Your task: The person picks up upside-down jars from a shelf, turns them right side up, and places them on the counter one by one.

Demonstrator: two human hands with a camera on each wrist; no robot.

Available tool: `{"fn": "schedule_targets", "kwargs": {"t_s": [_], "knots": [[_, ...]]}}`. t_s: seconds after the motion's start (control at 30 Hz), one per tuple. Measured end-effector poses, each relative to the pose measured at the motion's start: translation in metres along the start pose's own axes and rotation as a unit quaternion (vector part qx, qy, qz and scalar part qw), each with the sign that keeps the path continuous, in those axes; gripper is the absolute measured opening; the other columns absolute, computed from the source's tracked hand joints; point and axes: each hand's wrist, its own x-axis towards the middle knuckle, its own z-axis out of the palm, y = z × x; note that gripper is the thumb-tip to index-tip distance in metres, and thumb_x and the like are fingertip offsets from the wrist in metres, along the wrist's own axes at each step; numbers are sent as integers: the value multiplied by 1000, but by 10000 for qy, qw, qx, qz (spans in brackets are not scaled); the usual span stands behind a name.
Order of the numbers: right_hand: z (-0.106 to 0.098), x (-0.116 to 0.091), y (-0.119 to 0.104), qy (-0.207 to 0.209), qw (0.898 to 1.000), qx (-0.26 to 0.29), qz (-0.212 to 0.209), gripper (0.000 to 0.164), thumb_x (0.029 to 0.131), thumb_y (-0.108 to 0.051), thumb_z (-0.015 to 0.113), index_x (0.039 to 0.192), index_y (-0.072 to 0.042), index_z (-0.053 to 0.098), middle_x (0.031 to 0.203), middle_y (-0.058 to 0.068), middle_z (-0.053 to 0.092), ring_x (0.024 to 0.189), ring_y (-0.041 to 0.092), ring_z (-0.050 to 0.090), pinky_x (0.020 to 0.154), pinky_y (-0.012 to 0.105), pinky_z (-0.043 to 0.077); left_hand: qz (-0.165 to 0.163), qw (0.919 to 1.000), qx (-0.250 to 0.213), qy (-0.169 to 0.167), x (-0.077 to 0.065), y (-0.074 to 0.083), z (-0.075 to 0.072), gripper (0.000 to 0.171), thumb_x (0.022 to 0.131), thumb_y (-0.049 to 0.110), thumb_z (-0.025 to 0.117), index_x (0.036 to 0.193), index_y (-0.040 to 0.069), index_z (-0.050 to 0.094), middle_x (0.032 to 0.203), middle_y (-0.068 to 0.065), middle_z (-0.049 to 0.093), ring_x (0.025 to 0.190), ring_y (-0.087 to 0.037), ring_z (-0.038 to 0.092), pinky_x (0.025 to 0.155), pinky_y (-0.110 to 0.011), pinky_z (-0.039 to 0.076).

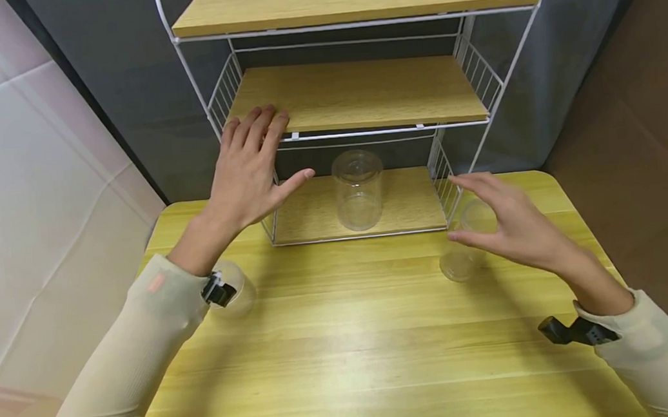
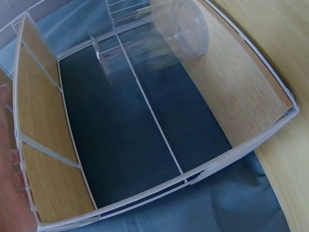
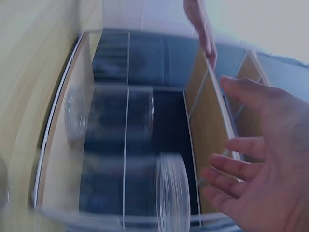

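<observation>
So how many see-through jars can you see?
3. One jar stands on the rack's bottom shelf. One sits on the table under the right hand. One is partly hidden behind the left wrist. No others show.

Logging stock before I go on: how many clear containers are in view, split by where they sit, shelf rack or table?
On the rack's bottom shelf: 1, the upright jar.
On the table: 2, the cup at the right hand and the cup behind the left wrist.
Total: 3
</observation>
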Motion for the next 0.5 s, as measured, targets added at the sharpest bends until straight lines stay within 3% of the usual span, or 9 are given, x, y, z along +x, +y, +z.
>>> {"fn": "schedule_targets", "kwargs": {"t_s": [0.23, 0.5], "knots": [[21, 12, -25, 82, 9983, 510, 286, 95, 82, -19, 92, 162, -10, 43, 158, 17, 50, 144, 42, 47, 113, 69, 38, -39, 10000, -2, 31, -2, 0, 0, 107, 96, 88, 26, 160, 4, 40, 164, -22, 40, 154, -40, 33, 127, -61, 19], [60, 30, -36, -158, 9904, 1187, 698, 104, 88, -31, 88, 169, -12, 26, 170, 13, 33, 154, 35, 36, 120, 63, 35, -16, 9999, -19, 102, -2, 0, 3, 106, 96, 88, 27, 160, 4, 40, 164, -23, 40, 154, -40, 33, 127, -62, 20]]}}
